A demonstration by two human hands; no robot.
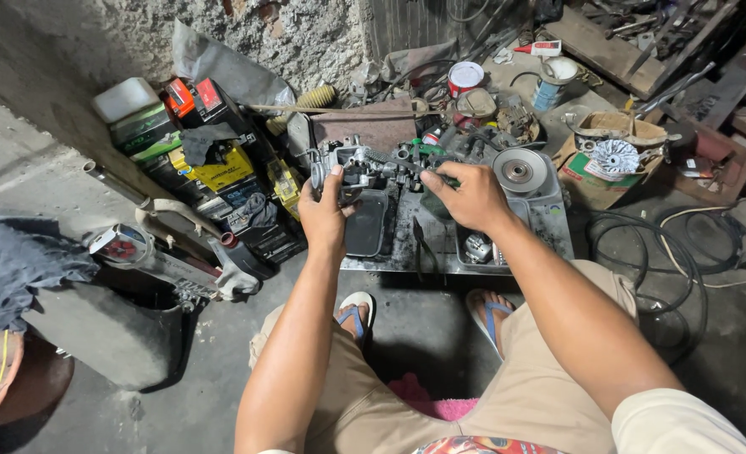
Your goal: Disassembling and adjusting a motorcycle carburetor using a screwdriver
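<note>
2 hands [326, 210] [469, 195] clamped on grey engine part [364, 164], held between both grips, above metal tray [549, 227]

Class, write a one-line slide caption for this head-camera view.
Both hands, left and right, hold a grey metal engine part above a dark tray.

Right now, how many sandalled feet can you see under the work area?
2: the left foot below the left hand, the right foot below the right hand. No others show.

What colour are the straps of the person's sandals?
Blue straps, seen best in the head view.
</note>
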